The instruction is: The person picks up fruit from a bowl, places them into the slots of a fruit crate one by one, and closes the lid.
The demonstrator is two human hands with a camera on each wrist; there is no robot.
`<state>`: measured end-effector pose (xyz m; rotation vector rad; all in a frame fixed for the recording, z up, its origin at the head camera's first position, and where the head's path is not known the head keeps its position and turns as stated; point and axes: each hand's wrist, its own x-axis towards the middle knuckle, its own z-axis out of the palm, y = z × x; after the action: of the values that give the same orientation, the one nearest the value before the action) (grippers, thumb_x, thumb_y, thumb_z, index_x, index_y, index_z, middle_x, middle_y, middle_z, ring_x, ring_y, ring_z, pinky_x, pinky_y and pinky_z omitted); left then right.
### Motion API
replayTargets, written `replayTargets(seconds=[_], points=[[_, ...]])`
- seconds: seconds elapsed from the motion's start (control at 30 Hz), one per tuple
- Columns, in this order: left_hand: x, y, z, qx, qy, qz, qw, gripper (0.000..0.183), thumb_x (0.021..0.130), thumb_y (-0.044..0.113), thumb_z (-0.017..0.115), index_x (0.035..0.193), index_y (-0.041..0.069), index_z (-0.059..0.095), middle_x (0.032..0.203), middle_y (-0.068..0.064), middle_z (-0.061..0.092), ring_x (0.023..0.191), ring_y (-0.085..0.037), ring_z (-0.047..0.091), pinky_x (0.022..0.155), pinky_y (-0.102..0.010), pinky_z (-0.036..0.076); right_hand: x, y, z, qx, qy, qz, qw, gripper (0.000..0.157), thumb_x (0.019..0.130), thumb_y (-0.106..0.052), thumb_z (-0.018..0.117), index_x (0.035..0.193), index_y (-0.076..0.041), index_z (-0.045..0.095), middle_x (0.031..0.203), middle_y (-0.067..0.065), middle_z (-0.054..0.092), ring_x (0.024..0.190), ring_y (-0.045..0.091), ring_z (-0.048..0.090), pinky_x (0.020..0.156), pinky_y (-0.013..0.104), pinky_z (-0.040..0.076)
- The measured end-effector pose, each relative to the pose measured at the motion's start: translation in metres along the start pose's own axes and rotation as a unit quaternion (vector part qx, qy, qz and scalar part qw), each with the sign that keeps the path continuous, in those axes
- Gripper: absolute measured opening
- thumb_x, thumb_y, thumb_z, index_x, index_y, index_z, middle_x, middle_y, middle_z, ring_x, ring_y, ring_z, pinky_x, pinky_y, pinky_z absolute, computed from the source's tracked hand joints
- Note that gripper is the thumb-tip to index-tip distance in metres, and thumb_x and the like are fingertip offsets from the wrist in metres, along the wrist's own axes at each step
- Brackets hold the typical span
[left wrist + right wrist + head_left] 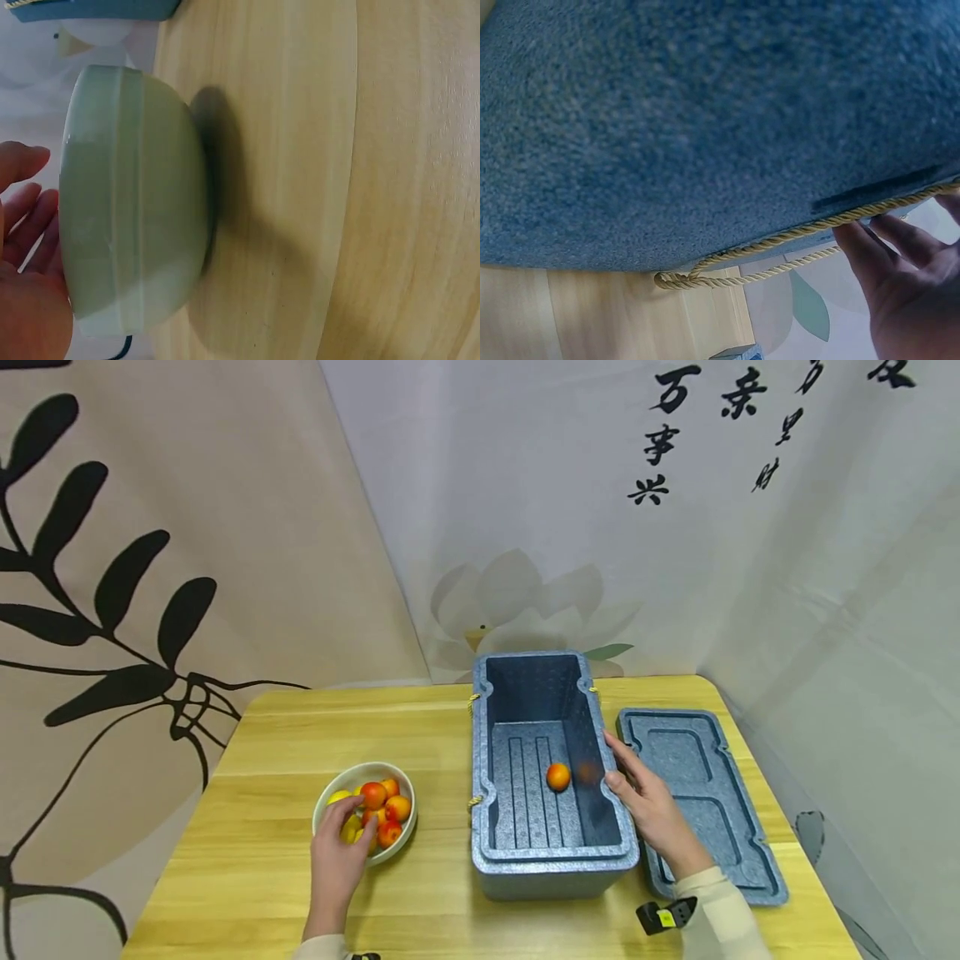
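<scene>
A pale green bowl (411,833) holds several small orange-red fruits (397,808) and a few yellow ones (339,796). My left hand (339,852) is over the bowl's near side, its thumb and fingers apart among the fruits; whether they touch one is unclear. In the left wrist view, that hand (30,292) shows beside the bowl's rim. Inside a speckled blue-grey foam box (555,866) lies one orange-red fruit (558,777). My right hand (656,810) rests on the box's right rim with thumb and fingers spread. Its fingertips touch the edge near a yellow rope (780,238).
The box's lid (686,810) lies flat on the wooden table (255,835) to the right of the box, partly behind my right forearm. Printed cloth (510,510) hangs behind the table. Rope loops show at the box's sides.
</scene>
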<state>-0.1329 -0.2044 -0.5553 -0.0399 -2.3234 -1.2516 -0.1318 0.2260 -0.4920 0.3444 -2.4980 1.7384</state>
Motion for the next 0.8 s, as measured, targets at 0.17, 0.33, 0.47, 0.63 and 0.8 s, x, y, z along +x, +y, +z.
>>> replayTargets(seconds=[0.17, 0.33, 0.47, 0.63, 0.8], points=[[0.001, -0.002, 0.0, 0.01, -0.001, 0.016, 0.9998, 0.036, 0.071, -0.017, 0.077, 0.104, -0.007, 0.067, 0.109, -0.019, 0.064, 0.105, -0.035, 0.058, 0.094, -0.004, 0.033, -0.001, 0.001, 0.001, 0.005, 0.002, 0.007, 1.0, 0.054, 0.105, -0.012, 0.048, 0.155, -0.019, 0.031, 0.157, 0.013, 0.027, 0.14, 0.038, 0.028, 0.107, 0.043, 0.036], [-0.001, -0.004, -0.002, 0.047, -0.007, 0.018, 0.9987, 0.034, 0.071, -0.018, 0.074, 0.102, -0.006, 0.068, 0.107, -0.017, 0.064, 0.106, -0.036, 0.055, 0.096, -0.024, 0.039, -0.001, 0.0, 0.0, 0.004, 0.0, 0.01, 1.0, 0.053, 0.105, -0.013, 0.047, 0.156, -0.02, 0.03, 0.158, 0.012, 0.026, 0.14, 0.038, 0.028, 0.105, 0.045, 0.037], [-0.003, -0.005, -0.004, 0.083, -0.026, 0.016, 0.9961, 0.032, 0.071, -0.02, 0.067, 0.099, -0.006, 0.069, 0.106, -0.018, 0.063, 0.105, -0.039, 0.052, 0.093, -0.045, 0.041, -0.001, -0.001, 0.0, 0.004, 0.0, 0.007, 1.0, 0.054, 0.105, -0.012, 0.046, 0.156, -0.02, 0.03, 0.158, 0.013, 0.026, 0.14, 0.039, 0.027, 0.104, 0.054, 0.035], [-0.002, -0.005, -0.008, 0.12, -0.09, -0.004, 0.9886, 0.033, 0.07, -0.019, 0.063, 0.1, -0.008, 0.068, 0.111, -0.02, 0.058, 0.11, -0.04, 0.047, 0.096, -0.051, 0.04, -0.001, -0.001, 0.0, 0.012, -0.001, 0.009, 1.0, 0.054, 0.105, -0.013, 0.046, 0.156, -0.02, 0.029, 0.158, 0.013, 0.025, 0.141, 0.041, 0.026, 0.104, 0.059, 0.033], [0.005, -0.004, -0.012, 0.175, -0.182, -0.019, 0.9674, 0.038, 0.068, -0.016, 0.059, 0.105, -0.01, 0.065, 0.112, -0.022, 0.056, 0.109, -0.042, 0.046, 0.093, -0.054, 0.044, 0.001, 0.0, 0.001, 0.014, -0.002, 0.009, 1.0, 0.054, 0.105, -0.013, 0.046, 0.156, -0.019, 0.029, 0.158, 0.014, 0.024, 0.141, 0.042, 0.025, 0.105, 0.059, 0.031]])
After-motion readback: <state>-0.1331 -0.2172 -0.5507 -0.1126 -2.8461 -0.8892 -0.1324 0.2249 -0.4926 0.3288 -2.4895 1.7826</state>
